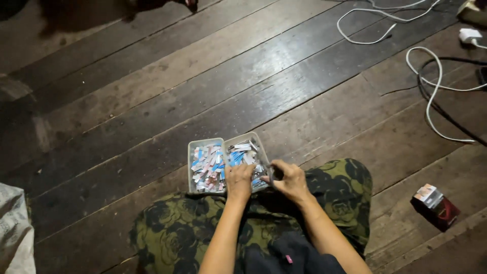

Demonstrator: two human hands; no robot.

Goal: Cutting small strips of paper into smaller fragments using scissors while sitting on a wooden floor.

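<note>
Packets point(242, 153) lie just ahead of both hands, in the right half of the tray point(191, 152). Left hand point(238, 181) rests spread on them; right hand point(288, 178) pinches the tray's right edge, I think.

A clear plastic box point(229, 163) with two side-by-side compartments sits on the wooden floor point(152, 101) near the middle of the view, just ahead of the person's lap. Both compartments are packed with small slim sachets point(207, 167), mostly blue, white and pink (too small to tell apart singly). The left hand point(239, 181) rests on the near edge of the right compartment, and the right hand point(287, 177) pinches at its right corner. Well apart, near the right edge, a small dark red carton point(437, 205) lies on the floor with a lighter, white-and-orange packet point(427, 194) on top.
</note>
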